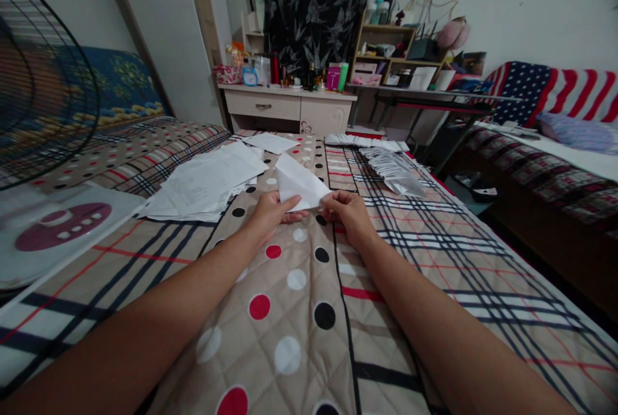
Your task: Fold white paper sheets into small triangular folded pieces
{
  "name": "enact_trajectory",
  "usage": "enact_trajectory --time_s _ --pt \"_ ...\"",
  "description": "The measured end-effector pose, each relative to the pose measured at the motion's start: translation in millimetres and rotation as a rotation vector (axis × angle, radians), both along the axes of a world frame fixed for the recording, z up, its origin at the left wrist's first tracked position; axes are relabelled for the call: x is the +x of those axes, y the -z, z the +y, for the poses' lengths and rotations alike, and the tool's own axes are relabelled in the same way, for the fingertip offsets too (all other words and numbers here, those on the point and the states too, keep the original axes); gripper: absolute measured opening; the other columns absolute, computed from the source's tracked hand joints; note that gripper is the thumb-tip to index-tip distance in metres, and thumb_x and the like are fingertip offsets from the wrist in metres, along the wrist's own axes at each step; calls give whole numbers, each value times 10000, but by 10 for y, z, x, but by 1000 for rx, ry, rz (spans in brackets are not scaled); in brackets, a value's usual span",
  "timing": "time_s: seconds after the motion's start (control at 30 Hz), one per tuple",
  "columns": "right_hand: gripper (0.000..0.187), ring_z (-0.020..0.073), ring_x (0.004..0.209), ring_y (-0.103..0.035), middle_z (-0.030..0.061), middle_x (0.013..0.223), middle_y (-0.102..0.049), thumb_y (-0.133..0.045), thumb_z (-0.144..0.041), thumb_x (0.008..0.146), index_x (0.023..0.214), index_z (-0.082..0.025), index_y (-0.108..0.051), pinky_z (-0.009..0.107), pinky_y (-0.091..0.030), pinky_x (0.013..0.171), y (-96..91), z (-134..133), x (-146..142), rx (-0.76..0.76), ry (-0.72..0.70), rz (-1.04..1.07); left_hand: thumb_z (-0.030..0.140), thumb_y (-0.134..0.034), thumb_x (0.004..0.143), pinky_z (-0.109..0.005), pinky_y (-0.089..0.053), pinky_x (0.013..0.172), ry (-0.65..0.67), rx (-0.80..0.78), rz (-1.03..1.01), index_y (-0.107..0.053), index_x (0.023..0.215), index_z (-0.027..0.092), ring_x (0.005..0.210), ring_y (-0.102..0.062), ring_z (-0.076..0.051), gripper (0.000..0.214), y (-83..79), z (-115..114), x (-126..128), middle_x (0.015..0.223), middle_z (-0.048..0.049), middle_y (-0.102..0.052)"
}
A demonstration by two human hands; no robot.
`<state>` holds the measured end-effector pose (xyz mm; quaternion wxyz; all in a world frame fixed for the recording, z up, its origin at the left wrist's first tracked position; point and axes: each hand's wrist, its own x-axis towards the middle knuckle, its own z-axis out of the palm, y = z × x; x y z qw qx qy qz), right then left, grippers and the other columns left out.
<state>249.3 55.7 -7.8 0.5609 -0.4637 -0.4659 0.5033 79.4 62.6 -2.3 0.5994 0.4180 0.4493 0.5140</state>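
A folded sheet of white paper [300, 182] is held between my two hands, a little above the patterned bedspread. My left hand [276, 212] grips its lower left part, with the thumb on top and the fingers underneath. At the right corner, my right hand [348, 210] pinches the paper between thumb and fingers. To the left lies a loose pile of white paper sheets [203, 180], some with faint print. Another sheet [271, 142] rests beyond it. Over on the right, a fanned stack of folded papers [393, 170] lies on the bedspread.
A wire fan guard [46, 74] stands close on the left, above a white plastic bag [62, 228] with a purple print. Behind the bed are a white dresser [263, 105] with bottles and a desk [429, 94]. A long white bundle [364, 141] lies near the far edge.
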Motion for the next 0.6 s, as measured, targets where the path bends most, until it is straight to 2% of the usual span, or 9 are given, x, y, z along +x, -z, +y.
enact_trajectory --time_s 0.1,0.33,0.5,0.6 --pt "177 87 420 -501 -28 470 -585 -756 -284 571 611 -154 -642 207 -405 453 3 -6 3 -5 -24 -19 143 -758 738 -193 -577 513 2 -5 -20 -643 970 54 578 -701 -151 273 1 3 0 901 -125 -738" --pt "145 108 467 -537 -1 493 -620 -750 -227 532 523 -151 -627 226 -408 492 -14 -39 -28 -23 -75 -59 129 -763 722 -214 -597 576 32 19 -22 -593 1030 67 610 -713 -163 358 14 -7 10 888 -113 -727" --pt "161 84 465 -483 -24 487 -581 -754 -225 527 510 -150 -612 219 -379 494 -34 -35 -27 -7 -137 -109 172 -807 670 -187 -543 490 12 25 85 -592 977 78 534 -682 -151 387 18 14 -22 698 -71 -710" --pt "241 74 458 -441 -42 489 -543 -771 -296 561 519 -161 -576 209 -341 465 -61 -23 -29 46 -134 -125 240 -807 665 -163 -457 398 83 67 220 -599 903 94 422 -609 -123 348 3 32 -86 558 -47 -669"
